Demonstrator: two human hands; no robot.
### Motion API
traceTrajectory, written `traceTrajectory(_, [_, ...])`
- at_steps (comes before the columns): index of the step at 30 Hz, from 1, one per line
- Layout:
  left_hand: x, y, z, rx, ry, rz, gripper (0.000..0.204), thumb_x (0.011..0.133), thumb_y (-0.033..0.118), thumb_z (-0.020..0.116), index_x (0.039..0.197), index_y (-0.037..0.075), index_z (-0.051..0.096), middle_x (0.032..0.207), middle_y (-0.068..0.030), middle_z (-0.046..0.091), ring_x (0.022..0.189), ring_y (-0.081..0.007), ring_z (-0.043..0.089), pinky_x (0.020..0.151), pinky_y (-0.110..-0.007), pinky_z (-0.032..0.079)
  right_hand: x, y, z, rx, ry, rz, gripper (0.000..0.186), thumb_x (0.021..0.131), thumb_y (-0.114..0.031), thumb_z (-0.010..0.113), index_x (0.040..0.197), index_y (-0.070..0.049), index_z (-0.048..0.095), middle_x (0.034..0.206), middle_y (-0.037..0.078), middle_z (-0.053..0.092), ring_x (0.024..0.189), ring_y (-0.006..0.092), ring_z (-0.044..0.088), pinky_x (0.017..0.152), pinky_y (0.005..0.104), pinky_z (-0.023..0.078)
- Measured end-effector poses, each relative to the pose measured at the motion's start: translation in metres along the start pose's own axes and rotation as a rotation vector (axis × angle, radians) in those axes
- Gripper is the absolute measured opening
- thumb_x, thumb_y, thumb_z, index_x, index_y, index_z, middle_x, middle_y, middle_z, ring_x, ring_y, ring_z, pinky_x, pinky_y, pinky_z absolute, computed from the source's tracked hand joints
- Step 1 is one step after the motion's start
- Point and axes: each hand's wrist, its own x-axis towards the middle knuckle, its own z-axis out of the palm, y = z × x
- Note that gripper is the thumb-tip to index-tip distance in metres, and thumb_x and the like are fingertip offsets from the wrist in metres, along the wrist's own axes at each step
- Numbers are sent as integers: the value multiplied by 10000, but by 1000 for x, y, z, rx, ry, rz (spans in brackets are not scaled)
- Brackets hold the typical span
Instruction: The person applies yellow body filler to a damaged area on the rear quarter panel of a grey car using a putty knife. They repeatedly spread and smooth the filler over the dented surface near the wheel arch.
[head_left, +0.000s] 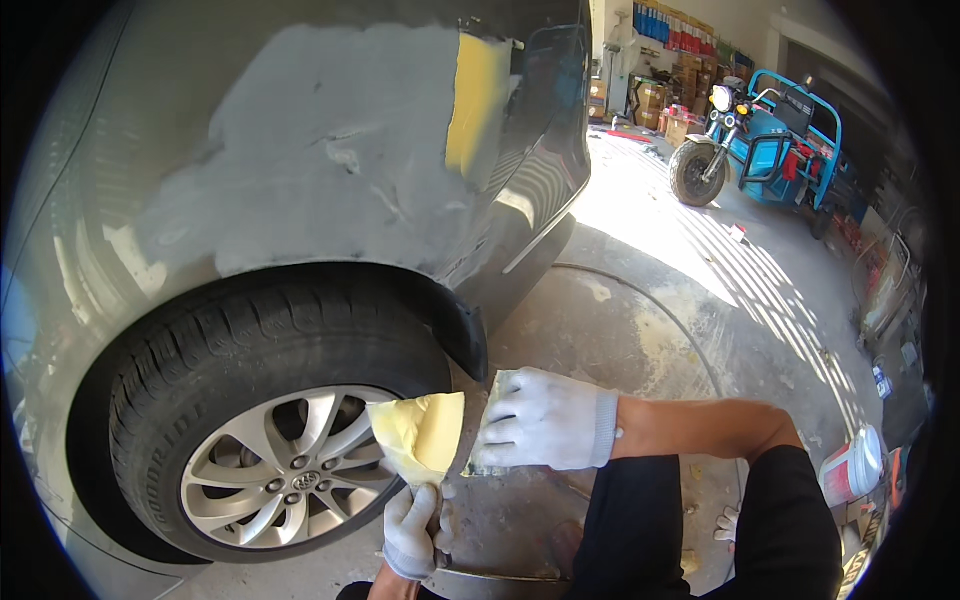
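My left hand [412, 530], in a pale work glove, is closed around the handle of a putty knife [392, 420]. Its wide blade carries a thick mound of pale yellow filler [440, 437]. Just to the right, my gloved right hand [548, 418] grips a thin flat spreader [486, 458] with yellow smears along its edge; the fingers cover much of it. The two tools are close together, with a narrow gap between them. Beyond them is a dark grey car panel [180, 60] with a large sanded grey patch [330, 130] and a yellow filler strip [472, 105].
Left of my hands stands the car's wheel, with black tyre [170, 450] and silver rim [300, 470]. A hose [660, 305] curves over the concrete floor. A blue cargo tricycle [765, 145] is parked far right; a white-and-red bucket [850, 466] is near my right arm.
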Motion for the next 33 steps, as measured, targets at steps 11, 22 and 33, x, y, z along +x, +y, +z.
traceTrajectory(11, [16, -25, -5, -21, -28, -24, 325, 1097, 292, 520, 867, 62, 515, 601, -67, 520, 416, -171, 446, 409, -313, 371, 45, 114, -90, -281, 1012, 325, 259, 933, -26, 648, 1143, -119, 767, 1058, 65, 777, 954, 273, 724, 823, 390, 552])
traceTrajectory(22, [18, -21, -6, 5, -17, -58, 277, 1093, 293, 520, 939, 63, 508, 648, -88, 555, 425, -174, 444, 410, -309, 380, 96, 201, -137, -512, 1151, 330, 279, 919, -42, 637, 1137, -147, 775, 1109, 62, 776, 988, 293, 727, 860, 406, 586])
traceTrajectory(33, [19, -24, -3, -5, -54, -63, 271, 1095, 281, 505, 972, 39, 511, 635, -89, 551, 421, -170, 444, 411, -307, 383, 96, 189, -95, -474, 1105, 384, 340, 888, -13, 636, 1174, -137, 772, 1154, 84, 766, 1015, 305, 721, 872, 401, 585])
